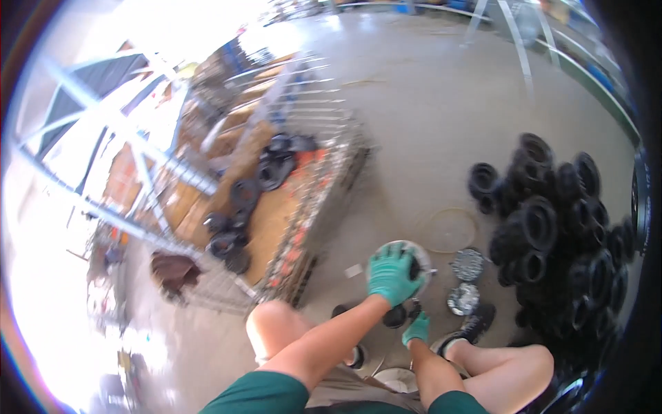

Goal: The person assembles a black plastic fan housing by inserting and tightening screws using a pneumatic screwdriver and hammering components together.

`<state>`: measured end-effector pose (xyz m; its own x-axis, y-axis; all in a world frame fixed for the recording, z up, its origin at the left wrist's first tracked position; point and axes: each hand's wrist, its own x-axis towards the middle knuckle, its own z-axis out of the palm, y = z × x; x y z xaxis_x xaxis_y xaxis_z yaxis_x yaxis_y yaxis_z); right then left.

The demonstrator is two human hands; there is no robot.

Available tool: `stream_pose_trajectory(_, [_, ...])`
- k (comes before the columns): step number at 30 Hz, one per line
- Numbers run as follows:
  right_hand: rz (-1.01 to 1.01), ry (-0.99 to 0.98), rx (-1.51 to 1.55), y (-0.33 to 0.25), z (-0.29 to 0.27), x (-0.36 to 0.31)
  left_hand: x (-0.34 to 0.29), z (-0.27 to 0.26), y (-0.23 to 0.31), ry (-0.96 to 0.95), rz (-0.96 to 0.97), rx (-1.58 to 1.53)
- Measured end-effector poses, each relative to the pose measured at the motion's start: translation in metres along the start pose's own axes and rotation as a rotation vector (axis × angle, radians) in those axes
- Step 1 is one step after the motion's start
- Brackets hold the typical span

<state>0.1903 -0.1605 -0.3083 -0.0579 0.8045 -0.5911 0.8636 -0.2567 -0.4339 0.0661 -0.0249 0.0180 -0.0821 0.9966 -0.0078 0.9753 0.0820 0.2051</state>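
Both my hands wear green gloves with dark fingertips. My left hand [392, 274] reaches forward, its fingers curved over a black part [414, 268] at a pale round plate or bucket top [426, 261]. My right hand [416, 328] is nearer my body, closed around something small and dark that I cannot make out. Between the hands and my knees sits a black round piece [394, 317]. To the right, two round containers of small metal pieces stand on the floor, one grey [467, 264] and one shiny [463, 299].
A large pile of black ribbed rubber parts [538, 228] rises at the right. On the left stands a wire-mesh crate [324, 200] with cardboard and several black parts. A pale hoop [452, 230] lies on the floor ahead, and a white scrap [353, 270] near my left hand.
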Motion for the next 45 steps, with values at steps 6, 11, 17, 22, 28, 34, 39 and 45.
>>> stream_pose_trajectory(6, [-0.160, 0.102, 0.080, 0.009, -0.011, 0.028, -0.004, -0.015, -0.002, -0.066, -0.002, -0.146])
stream_pose_trajectory(11, [-0.195, -0.143, 0.226, 0.007, -0.046, 0.035, -0.004, -0.039, -0.015, -0.337, 0.141, -0.012])
stream_pose_trajectory(17, [-0.019, -0.319, 0.914, 0.027, -0.064, 0.066, -0.008, -0.040, -0.018, -0.454, 0.121, 0.028])
stream_pose_trajectory(22, [0.076, -0.147, 1.378, 0.061, -0.122, 0.106, -0.035, -0.068, -0.009, -0.354, -0.008, -0.206])
stream_pose_trajectory(28, [-0.254, -0.778, 1.690, -0.093, -0.287, -0.050, -0.029, -0.115, -0.015, -0.090, -0.076, -0.534])
stream_pose_trajectory(34, [-0.380, -0.806, 1.702, -0.171, -0.322, -0.118, -0.002, -0.096, -0.052, -0.155, 0.153, -0.957])
stream_pose_trajectory(39, [-0.369, -0.455, 1.648, -0.162, -0.331, -0.118, 0.014, -0.067, -0.046, -0.402, 0.224, -1.242])
stream_pose_trajectory(45, [-0.515, 0.066, 0.712, -0.187, -0.371, -0.046, 0.046, -0.108, -0.047, -0.020, 0.363, -0.524])
